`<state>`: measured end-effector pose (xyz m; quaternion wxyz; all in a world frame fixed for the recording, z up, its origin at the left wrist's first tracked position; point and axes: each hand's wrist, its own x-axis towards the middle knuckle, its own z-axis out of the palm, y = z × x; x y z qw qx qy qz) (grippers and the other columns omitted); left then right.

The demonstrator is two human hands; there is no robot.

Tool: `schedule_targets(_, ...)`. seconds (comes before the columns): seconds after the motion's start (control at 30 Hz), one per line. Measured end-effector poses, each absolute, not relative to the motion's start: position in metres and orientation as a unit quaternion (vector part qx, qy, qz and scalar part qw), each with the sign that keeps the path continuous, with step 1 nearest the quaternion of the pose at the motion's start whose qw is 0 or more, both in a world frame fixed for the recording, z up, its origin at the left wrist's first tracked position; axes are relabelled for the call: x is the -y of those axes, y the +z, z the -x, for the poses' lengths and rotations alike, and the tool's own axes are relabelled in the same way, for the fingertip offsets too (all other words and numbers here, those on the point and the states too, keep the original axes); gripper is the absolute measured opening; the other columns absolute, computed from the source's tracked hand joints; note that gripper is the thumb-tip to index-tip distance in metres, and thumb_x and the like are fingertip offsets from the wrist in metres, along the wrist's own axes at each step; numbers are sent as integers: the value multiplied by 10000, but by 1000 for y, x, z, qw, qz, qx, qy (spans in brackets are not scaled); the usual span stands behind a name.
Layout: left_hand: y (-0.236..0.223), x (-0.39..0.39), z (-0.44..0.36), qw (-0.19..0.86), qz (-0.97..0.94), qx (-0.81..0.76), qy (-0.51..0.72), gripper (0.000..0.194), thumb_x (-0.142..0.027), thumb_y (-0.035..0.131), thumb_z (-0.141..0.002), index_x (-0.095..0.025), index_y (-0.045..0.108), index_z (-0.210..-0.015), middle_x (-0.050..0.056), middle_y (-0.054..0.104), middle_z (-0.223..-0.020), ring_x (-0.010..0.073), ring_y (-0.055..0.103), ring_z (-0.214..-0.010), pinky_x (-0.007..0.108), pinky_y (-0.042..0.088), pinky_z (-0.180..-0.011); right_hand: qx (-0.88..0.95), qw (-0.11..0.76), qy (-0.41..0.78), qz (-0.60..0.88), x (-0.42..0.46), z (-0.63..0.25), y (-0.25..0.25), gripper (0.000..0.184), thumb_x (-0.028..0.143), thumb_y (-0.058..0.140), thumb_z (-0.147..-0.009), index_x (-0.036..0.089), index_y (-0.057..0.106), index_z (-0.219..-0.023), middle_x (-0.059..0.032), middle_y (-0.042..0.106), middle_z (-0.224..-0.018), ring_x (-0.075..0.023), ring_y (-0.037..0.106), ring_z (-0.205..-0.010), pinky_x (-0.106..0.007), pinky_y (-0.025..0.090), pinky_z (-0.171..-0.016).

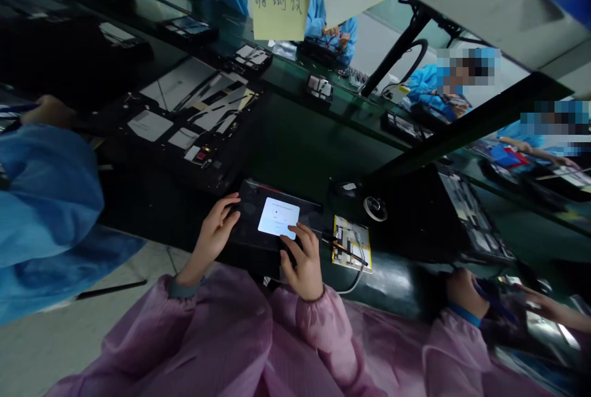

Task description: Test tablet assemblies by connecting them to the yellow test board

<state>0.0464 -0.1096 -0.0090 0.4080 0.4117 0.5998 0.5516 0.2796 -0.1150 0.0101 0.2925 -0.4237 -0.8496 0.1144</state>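
The tablet (252, 209) lay flat, screen up, on the green desk (295, 132), right in front of the pink smock (226, 323), so the desk bore its weight and neither hand had to. The left hand (217, 231) was at its left edge, thumb and fingers parted, an open grip that probably served only to steady it. The right hand (303, 256) had a loose, open grip too, fingertips at the lower right of the lit panel (276, 218); from where I stood, I couldn't tell which ones touched it. A printed sheet (341, 231) lay near the right hand, perhaps set aside there to leave the screen uncovered yet remain within reach.
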Motion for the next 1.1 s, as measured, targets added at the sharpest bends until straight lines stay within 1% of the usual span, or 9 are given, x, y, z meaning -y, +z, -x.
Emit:
schedule_targets(0.2,-13,108,-47,395,-413,-600,560,306,-408,578,-827,-219,581,-1068,105,548,-1342,264,496,-1285,469,324,-1128,849,288,82,436,110,-277,13,245,215,523,-903,206,647,-1115,-106,566,-1266,-297,425,-1273,-514,414,-990)
schedule_targets(0.33,-13,109,-48,396,-413,-598,561,305,-402,572,-835,-219,576,-1080,104,546,-1342,258,494,-1285,462,331,-1123,834,316,94,443,112,-282,16,268,181,502,-907,203,635,-1139,-104,582,-1229,-279,448,-1249,-509,426,-993)
schedule_targets(0.47,-10,109,-48,390,-417,-601,560,289,-392,570,-844,-218,581,-1074,104,550,-1332,254,479,-1298,457,320,-1131,826,314,117,454,118,-289,12,254,177,493,-910,206,647,-1109,-104,584,-1207,-271,462,-1236,-501,442,-993)
schedule_targets(0.6,-6,110,-48,388,-426,-606,549,274,-387,553,-859,-219,583,-1074,103,546,-1334,253,471,-1304,457,318,-1132,821,307,127,465,125,-293,8,263,177,479,-915,211,640,-1119,-99,583,-1201,-270,471,-1223,-506,446,-989)
schedule_targets(0.8,-11,110,-48,394,-419,-599,557,285,-386,570,-846,-215,584,-1074,100,547,-1327,256,481,-1293,456,339,-1122,824,288,94,478,111,-279,10,307,226,505,-910,210,610,-1198,-110,546,-1269,-294,415,-1271,-528,412,-1018)
schedule_targets(0.97,-11,109,-48,400,-416,-591,564,286,-364,574,-846,-205,580,-1084,109,542,-1323,247,491,-1284,434,345,-1122,835,269,64,477,99,-268,10,275,236,524,-904,205,627,-1157,-112,529,-1310,-315,388,-1294,-547,400,-1005)
schedule_targets(1.1,-12,110,-47,394,-422,-589,566,284,-370,565,-853,-213,580,-1089,107,542,-1322,251,488,-1285,441,355,-1116,820,298,69,484,102,-272,12,283,205,500,-912,218,620,-1168,-101,549,-1277,-296,414,-1277,-536,403,-1012)
